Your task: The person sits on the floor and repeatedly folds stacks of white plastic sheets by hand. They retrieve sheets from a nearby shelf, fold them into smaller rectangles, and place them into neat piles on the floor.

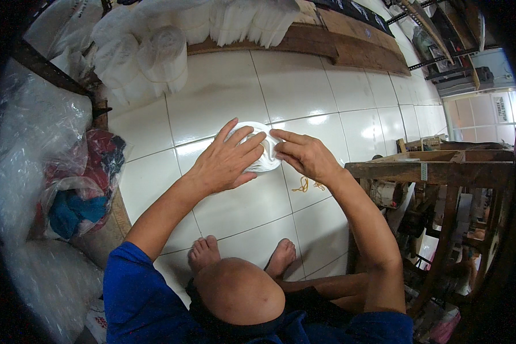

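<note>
A white rectangular sign [503,108] at the far right bore dark capital lettering. Greyish print ran across a pale sack [69,22] at upper left, red print marked a white package [97,321] at lower left, and a small pale label [423,171] on the wooden table [470,172] was illegible.

White roll [264,163], coiled end upward
</note>
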`<act>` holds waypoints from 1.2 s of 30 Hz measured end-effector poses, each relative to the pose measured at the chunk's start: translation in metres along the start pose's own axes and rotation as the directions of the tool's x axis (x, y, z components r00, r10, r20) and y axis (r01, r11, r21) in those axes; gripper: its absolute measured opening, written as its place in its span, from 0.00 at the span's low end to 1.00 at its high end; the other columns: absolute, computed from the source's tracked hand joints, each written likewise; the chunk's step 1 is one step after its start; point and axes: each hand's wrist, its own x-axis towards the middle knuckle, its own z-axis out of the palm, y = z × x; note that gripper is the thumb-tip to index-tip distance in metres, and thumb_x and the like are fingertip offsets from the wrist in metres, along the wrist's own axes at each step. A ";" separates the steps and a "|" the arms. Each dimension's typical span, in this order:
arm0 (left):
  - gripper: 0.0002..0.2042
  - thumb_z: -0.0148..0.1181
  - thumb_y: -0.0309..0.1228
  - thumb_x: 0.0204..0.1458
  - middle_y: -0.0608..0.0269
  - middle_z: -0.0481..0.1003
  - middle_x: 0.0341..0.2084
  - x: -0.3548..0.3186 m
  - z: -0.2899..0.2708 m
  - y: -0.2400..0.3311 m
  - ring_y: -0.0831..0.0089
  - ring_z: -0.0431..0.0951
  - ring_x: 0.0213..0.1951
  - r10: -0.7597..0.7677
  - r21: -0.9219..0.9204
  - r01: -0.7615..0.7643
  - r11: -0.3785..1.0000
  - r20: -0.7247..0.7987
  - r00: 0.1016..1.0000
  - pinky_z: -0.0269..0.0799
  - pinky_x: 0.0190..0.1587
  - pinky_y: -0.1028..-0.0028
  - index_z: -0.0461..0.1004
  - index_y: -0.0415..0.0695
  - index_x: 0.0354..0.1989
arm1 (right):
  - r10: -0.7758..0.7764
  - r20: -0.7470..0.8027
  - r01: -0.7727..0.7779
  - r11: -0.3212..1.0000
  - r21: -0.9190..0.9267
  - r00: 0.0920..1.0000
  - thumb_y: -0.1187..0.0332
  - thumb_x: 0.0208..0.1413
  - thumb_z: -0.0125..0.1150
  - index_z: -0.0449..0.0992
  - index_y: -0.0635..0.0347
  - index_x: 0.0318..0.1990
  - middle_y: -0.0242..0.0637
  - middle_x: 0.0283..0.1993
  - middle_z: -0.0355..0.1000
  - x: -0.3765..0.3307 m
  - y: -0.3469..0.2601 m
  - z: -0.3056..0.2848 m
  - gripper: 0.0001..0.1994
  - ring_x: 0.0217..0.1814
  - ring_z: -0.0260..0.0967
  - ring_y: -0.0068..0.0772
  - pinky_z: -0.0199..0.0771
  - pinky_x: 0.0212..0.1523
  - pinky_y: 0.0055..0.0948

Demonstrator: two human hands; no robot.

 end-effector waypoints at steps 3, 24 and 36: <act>0.29 0.70 0.43 0.43 0.50 0.62 0.61 -0.003 0.001 0.002 0.54 0.60 0.64 -0.026 -0.013 0.025 1.000 -0.090 0.996 0.48 0.71 0.48 0.69 0.45 0.53 | -0.048 0.002 0.048 0.997 -0.055 0.999 0.69 0.52 0.66 0.76 0.59 0.37 0.39 0.59 0.72 0.000 0.004 0.001 0.07 0.46 0.76 0.46 0.79 0.46 0.38; 0.24 0.68 0.42 0.44 0.61 0.68 0.51 0.001 0.009 0.001 0.62 0.64 0.61 0.094 0.068 -0.090 0.994 -0.071 0.993 0.49 0.71 0.50 0.70 0.48 0.48 | -0.127 0.168 0.167 0.953 -0.252 0.978 0.75 0.49 0.66 0.75 0.57 0.38 0.39 0.57 0.71 0.002 0.008 -0.008 0.09 0.52 0.75 0.42 0.80 0.49 0.34; 0.24 0.68 0.42 0.44 0.64 0.70 0.52 -0.003 0.019 0.001 0.64 0.65 0.61 0.138 0.105 -0.133 0.986 -0.039 0.990 0.50 0.71 0.51 0.70 0.49 0.49 | -0.186 0.299 0.270 0.924 -0.272 0.936 0.73 0.51 0.65 0.76 0.57 0.37 0.37 0.54 0.70 0.016 0.006 -0.016 0.06 0.47 0.76 0.40 0.81 0.45 0.34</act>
